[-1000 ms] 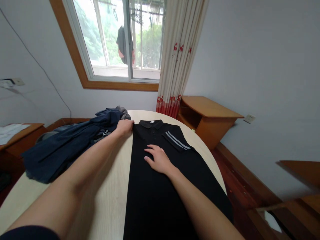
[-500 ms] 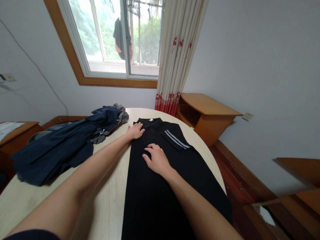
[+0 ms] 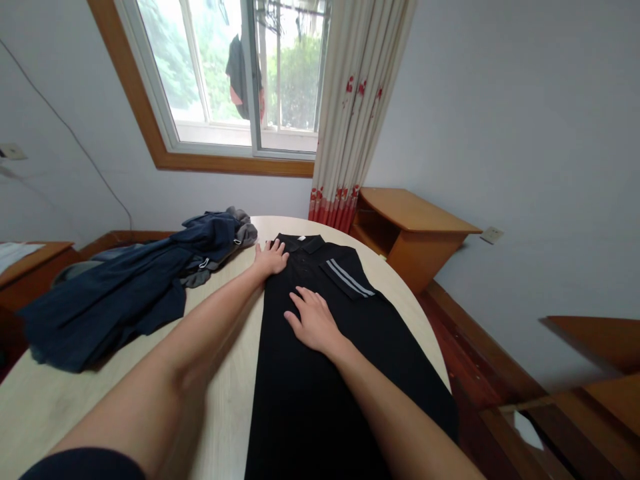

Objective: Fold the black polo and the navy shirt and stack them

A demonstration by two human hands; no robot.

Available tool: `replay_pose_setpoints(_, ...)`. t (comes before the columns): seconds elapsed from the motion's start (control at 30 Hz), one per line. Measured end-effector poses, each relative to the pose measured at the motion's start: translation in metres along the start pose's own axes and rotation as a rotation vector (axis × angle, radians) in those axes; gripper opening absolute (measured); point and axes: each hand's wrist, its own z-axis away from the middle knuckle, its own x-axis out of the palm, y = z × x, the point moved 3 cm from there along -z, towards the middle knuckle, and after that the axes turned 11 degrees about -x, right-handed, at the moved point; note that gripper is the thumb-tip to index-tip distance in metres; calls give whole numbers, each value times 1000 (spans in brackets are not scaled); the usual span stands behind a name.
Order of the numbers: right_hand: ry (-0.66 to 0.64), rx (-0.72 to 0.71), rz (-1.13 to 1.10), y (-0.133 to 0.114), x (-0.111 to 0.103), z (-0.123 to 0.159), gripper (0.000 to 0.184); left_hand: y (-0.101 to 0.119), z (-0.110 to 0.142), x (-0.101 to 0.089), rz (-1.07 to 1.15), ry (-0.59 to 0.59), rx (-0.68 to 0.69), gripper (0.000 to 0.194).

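A black polo shirt with grey stripes on its chest lies flat, folded lengthwise, on a round light-wood table. My left hand rests open on the shirt's left shoulder near the collar, fingers spread. My right hand lies open and flat on the shirt's chest, just below the collar.
A heap of dark blue and grey clothes covers the table's left side. Behind stand a window, a curtain and a wooden side cabinet. The table's right edge drops to a dark wooden floor.
My left hand has gone from closed at the shirt's shoulder edge to flat and spread on the shoulder, shifted slightly right. My right hand has stayed flat on the chest.
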Motion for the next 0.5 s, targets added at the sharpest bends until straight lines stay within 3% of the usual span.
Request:
replay_pose_setpoints(0.1, -11, -10, 1, -1, -4, 0, 52, 9, 35, 2, 1, 86, 47, 64)
replay_pose_setpoints(0.27, 77, -38, -37, -3, -9, 1, 34, 11, 80, 13, 46, 45, 86, 64)
replay_pose_setpoints(0.37, 122, -40, -80, -2, -9, -2, 31, 8, 81, 12, 56, 41, 87, 65)
replay_pose_setpoints(0.5, 80, -69, -114, 5, -14, -10, 42, 5, 61, 9, 56, 19, 87, 66)
